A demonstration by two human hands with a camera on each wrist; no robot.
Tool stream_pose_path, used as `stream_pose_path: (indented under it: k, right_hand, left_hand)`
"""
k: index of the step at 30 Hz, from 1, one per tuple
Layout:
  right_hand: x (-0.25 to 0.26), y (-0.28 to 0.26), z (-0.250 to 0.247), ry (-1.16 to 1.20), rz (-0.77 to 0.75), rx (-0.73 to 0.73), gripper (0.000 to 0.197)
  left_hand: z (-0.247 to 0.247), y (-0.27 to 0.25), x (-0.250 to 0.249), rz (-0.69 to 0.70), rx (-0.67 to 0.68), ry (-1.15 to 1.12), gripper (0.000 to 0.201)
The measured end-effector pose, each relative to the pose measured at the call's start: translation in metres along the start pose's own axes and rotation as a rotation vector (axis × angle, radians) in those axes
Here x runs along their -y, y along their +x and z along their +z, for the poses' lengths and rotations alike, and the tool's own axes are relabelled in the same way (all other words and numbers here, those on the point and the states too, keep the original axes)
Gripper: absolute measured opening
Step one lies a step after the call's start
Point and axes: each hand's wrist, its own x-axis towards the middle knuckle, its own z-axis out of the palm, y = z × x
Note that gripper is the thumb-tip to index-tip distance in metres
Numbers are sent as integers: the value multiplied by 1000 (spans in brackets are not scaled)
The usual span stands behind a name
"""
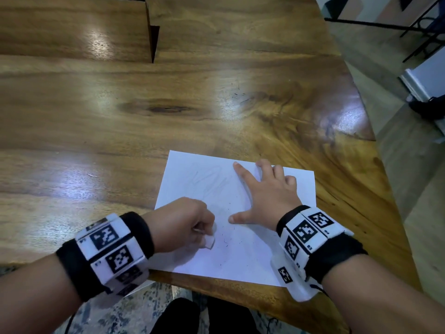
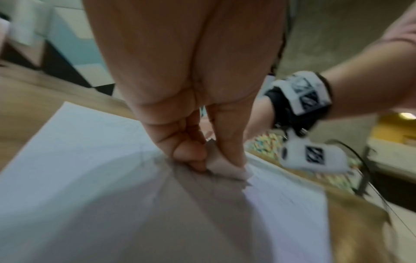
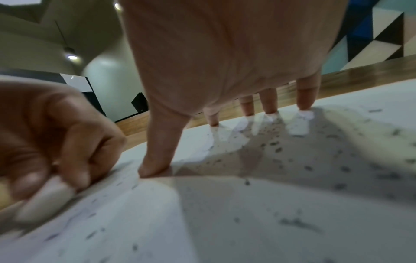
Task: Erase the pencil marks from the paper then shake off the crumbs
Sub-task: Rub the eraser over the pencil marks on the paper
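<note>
Step in hand: erasing, judged well under way; shake-off not yet begun.
Paper: white rectangular sheet of paper lying flat on the glossy brown wooden table, close to the near edge, one corner just over it.
Pencil marks: faint grey scribbled pencil marks showing on the far-left part of the sheet; too pale to say how much is left.
Crumbs: small dark eraser crumbs scattered over the sheet, thickest around and under the right palm.
Eraser: small white block eraser with its tip pressed to the sheet, near the left-middle of the page.
Left hand: left hand curled tight, pinching the eraser between thumb and fingers; blurred in the wrist view.
Right hand: right hand spread wide and flat, fingertips and thumb pressing the sheet down, holding nothing; close beside the left hand, not touching.
Wrists: black bands with white marker blocks on both.
Next move, as judged: carry the rubbing up toward the pale scribble at the far left, short strokes, right hand kept planted so the sheet neither slides nor creases.
After that, as judged: eraser set aside, sheet lifted by its edges and tipped or flicked clear of the table to drop the crumbs.
Risk: sheet buckling under hard strokes near the free edge.
</note>
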Motion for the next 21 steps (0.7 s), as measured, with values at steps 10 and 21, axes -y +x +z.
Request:
stream_pose_path:
  k: [10, 21]
  right_hand:
    - [3, -5, 1, -3, 29, -9, 111]
    - [2, -5, 3, 5, 25, -3, 111]
  left_hand:
    - [-66, 96, -1, -137, -399, 9, 11]
    - [-50, 85, -11, -146, -333, 71, 10]
